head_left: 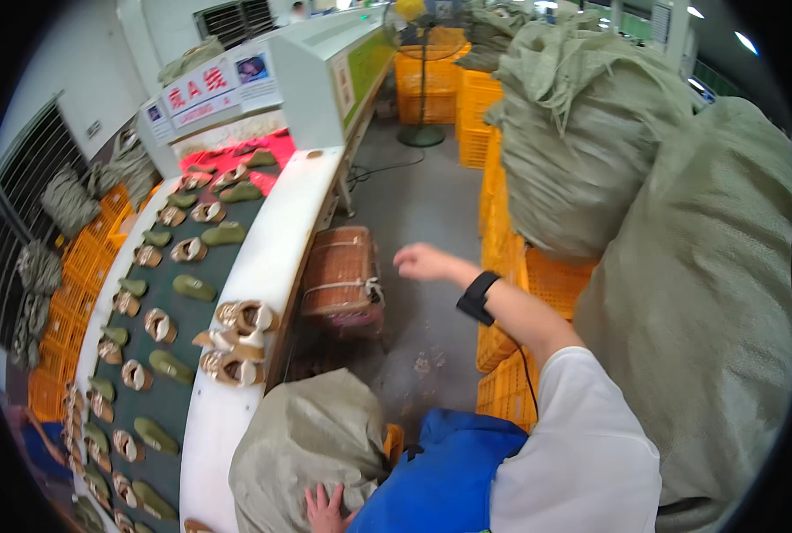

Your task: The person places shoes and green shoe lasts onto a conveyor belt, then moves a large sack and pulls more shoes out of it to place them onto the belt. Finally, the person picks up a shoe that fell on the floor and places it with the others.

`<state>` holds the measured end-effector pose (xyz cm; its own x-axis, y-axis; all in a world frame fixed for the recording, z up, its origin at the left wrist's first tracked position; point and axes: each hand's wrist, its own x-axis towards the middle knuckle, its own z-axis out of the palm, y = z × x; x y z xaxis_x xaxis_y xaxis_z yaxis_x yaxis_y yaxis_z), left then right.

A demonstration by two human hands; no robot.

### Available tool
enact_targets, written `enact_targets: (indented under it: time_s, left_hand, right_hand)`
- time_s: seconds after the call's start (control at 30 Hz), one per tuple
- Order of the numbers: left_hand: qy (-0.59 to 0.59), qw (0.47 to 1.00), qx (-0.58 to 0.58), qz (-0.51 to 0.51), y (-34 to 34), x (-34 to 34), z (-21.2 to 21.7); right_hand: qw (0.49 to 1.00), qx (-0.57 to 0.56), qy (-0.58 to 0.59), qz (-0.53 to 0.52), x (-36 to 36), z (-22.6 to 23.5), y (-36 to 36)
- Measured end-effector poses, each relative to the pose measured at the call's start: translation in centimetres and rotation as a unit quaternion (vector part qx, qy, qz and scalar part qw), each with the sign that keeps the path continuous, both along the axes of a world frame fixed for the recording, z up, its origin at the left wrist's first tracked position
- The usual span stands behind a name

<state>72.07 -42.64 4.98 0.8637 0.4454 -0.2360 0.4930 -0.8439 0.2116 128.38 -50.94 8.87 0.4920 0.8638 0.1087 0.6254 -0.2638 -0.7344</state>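
Note:
My left hand lies with its fingers spread on a bulging grey-green woven sack at the bottom, beside the white conveyor edge. Out over the aisle, my right hand hangs in the air with fingers loosely bent and a little blurred; nothing shows in it. Closest to that hand is a brown wicker basket tied with pale cord. Several tan and white shoes are grouped on the white ledge. Rows of more shoes and green shoe lasts stand on the dark green belt.
Large woven sacks rise on the right over stacked yellow crates. A standing fan is at the far end of the aisle, with a cable on the floor. At lower left, another person's arm shows beyond the belt.

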Motion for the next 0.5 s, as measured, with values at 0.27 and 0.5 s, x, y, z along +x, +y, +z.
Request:
enact_targets:
  time_s: [0.27, 0.5]
  left_hand:
    - [-0.116, 0.977, -0.096, -0.153, 5.5, 16.1, 15.2]
    - [-0.353, 0.837, 0.053, -0.414, 6.0, 48.5, 25.4]
  right_hand:
    - [0.761, 0.263, -0.445, -0.391, 15.0, 26.7, -13.0]
    - [0.511, 0.029, -0.651, -0.560, 24.1, 36.7, -25.5]
